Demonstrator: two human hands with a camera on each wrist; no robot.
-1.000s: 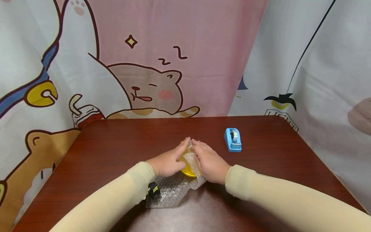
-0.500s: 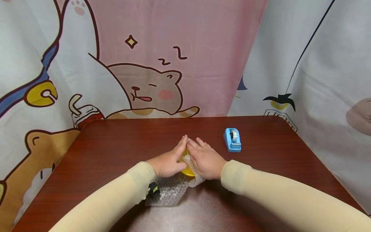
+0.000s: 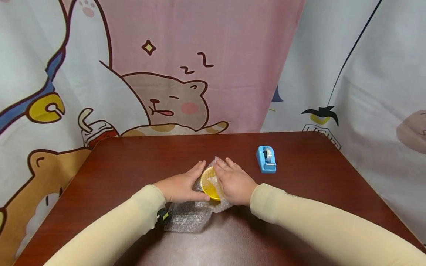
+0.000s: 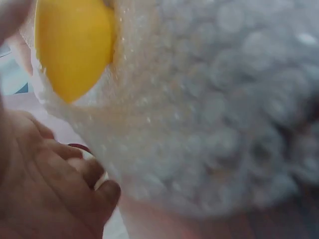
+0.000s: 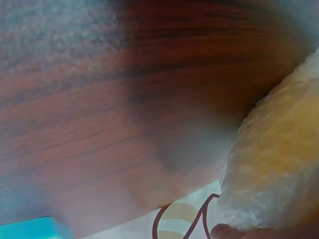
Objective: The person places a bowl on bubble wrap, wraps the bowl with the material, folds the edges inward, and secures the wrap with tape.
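A yellow round thing [image 3: 208, 183] with a raised rim, like a bowl, sits partly wrapped in clear bubble wrap [image 3: 189, 218] at the middle of the table. My left hand [image 3: 181, 187] is at its left side, fingers fairly straight and thumb along the near rim. The right hand [image 3: 235, 184] lies flat with straight fingers, pressing a flap of the wrap against the right side. In the left wrist view, the yellow wall [image 4: 75, 45] shows bare above the wrap's edge. From the right wrist, the yellow shows through the bubbles [image 5: 284, 144].
A light blue tape dispenser [image 3: 266, 159] with a roll of clear tape stands at the back right of the dark red-brown table [image 3: 149, 155]. Behind the table hangs a curtain [image 3: 249, 74] printed with cartoon animals. A small black device [image 3: 163, 215] is at the left wrist.
My left hand has drawn back to the left, away from the right fingertips, and more of the yellow top shows. The right hand has shifted slightly left and stays on the wrap.
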